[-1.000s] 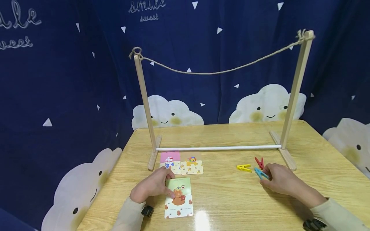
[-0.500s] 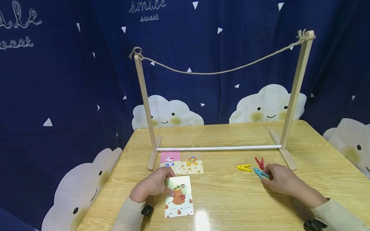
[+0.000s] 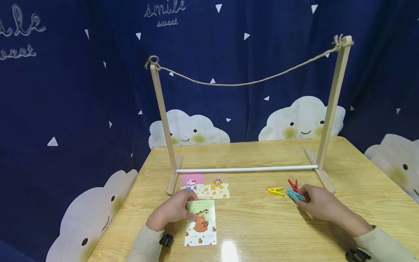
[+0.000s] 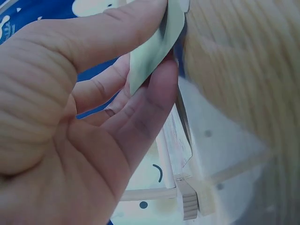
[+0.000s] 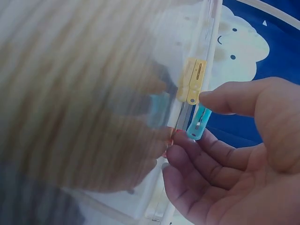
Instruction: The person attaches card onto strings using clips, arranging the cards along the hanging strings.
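Left hand (image 3: 173, 208): pinched the left edge of a bear card (image 3: 202, 225), green over white, at the near left of the worktop (image 3: 252, 214) (its fine print was too small to read). Right hand (image 3: 322, 205): gripped a blue clothespin (image 3: 295, 195); a yellow clothespin (image 3: 276, 191) and a red clothespin (image 3: 293, 185) lay near it. Pink card (image 3: 192, 178), tan card (image 3: 217, 192): lay beyond. Curtain (image 3: 242, 58): bore the lettering "smile" and "sweet".

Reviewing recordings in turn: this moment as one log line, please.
left hand: holds bear card; right hand: pinches blue clothespin; rope: nothing clipped
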A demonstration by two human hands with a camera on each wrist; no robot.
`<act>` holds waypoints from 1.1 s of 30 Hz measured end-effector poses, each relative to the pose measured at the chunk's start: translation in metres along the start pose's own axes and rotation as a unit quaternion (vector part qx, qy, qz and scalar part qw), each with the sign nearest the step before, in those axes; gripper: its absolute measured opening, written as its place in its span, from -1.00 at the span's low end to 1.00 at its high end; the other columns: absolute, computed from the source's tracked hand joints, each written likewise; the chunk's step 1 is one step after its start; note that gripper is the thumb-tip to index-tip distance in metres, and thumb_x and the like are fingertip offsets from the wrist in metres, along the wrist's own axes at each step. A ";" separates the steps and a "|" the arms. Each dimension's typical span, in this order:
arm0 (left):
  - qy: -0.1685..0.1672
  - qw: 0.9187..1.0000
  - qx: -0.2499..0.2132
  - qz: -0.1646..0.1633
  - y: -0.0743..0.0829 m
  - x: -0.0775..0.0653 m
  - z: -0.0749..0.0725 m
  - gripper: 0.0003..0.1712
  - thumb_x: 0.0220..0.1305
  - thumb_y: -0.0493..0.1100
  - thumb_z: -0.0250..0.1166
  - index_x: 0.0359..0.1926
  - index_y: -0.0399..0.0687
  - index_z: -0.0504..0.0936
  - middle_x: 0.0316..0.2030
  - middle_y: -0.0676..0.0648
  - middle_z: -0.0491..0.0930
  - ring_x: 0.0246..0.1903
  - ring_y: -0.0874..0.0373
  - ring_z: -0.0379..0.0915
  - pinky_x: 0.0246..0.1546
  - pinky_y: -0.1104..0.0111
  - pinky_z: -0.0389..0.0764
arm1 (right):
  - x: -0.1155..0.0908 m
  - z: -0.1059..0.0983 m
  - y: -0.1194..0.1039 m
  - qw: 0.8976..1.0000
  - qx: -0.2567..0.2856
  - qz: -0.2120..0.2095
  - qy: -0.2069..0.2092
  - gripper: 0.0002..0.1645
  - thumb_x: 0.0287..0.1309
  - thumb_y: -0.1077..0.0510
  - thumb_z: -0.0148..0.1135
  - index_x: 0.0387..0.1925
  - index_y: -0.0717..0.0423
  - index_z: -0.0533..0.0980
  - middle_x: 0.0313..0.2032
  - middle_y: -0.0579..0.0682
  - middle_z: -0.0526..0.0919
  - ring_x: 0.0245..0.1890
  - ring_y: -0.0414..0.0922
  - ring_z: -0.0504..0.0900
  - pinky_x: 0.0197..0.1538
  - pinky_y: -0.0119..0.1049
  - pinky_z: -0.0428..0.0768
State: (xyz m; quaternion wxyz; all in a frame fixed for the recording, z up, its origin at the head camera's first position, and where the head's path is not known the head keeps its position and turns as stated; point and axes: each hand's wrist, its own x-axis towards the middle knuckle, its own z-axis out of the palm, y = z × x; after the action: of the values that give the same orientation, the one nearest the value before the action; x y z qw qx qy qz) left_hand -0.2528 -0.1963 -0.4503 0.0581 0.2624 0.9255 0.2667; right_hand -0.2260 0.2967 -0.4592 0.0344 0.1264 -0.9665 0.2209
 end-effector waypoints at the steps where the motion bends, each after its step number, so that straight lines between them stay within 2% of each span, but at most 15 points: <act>1: 0.001 1.000 0.000 0.002 0.000 0.000 0.000 -0.51 -0.12 -0.23 0.71 -0.18 -0.03 0.64 -0.24 0.08 0.58 -0.24 0.18 0.45 -0.14 0.27 0.53 | 0.000 0.000 0.000 1.000 0.000 -0.001 0.003 -0.69 0.11 0.08 0.51 -0.21 0.12 0.57 -0.44 -0.16 0.54 -0.43 -0.21 0.43 -0.39 -0.32 0.41; 8: 0.003 1.000 -0.016 0.001 -0.001 0.000 -0.001 -0.60 -0.02 -0.29 0.66 -0.19 -0.06 0.64 -0.26 0.05 0.58 -0.33 0.14 0.42 -0.28 0.35 0.48 | 0.002 0.001 0.001 0.999 0.002 -0.018 0.028 -0.70 0.08 0.09 0.51 -0.22 0.09 0.59 -0.47 -0.20 0.52 -0.48 -0.27 0.39 -0.42 -0.35 0.37; 19: 0.011 1.000 -0.020 0.010 0.000 0.000 -0.002 -0.65 0.14 -0.42 0.50 -0.06 -0.17 0.64 -0.25 -0.02 0.57 -0.33 0.09 0.43 -0.28 0.32 0.48 | 0.007 -0.001 -0.006 0.998 0.009 -0.028 0.052 -0.76 0.08 0.11 0.50 -0.26 0.07 0.60 -0.49 -0.22 0.53 -0.48 -0.29 0.41 -0.41 -0.34 0.40; 25: 0.013 1.000 -0.026 0.005 0.003 0.003 -0.006 -0.66 0.16 -0.45 0.46 -0.05 -0.18 0.64 -0.29 -0.05 0.54 -0.45 0.18 0.36 -0.43 0.36 0.43 | 0.011 -0.004 -0.011 0.998 0.012 -0.030 0.060 -0.80 0.11 0.12 0.48 -0.26 0.04 0.61 -0.49 -0.22 0.54 -0.49 -0.29 0.40 -0.43 -0.35 0.38; 33: 0.017 1.000 -0.018 0.007 0.005 0.010 -0.010 -0.66 0.13 -0.44 0.48 -0.07 -0.16 0.66 -0.21 -0.05 0.61 -0.43 0.18 0.38 -0.35 0.33 0.49 | 0.017 -0.007 -0.017 0.997 0.020 -0.027 0.066 -0.81 0.14 0.12 0.46 -0.20 0.04 0.66 -0.45 -0.22 0.59 -0.49 -0.32 0.43 -0.44 -0.37 0.39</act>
State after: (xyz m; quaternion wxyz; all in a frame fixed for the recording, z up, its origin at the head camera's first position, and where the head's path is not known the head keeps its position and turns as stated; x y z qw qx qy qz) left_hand -0.2614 -0.1927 -0.4387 0.0455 0.2636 0.9193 0.2885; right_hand -0.2381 0.2817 -0.4435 0.1018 0.1380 -0.9536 0.2475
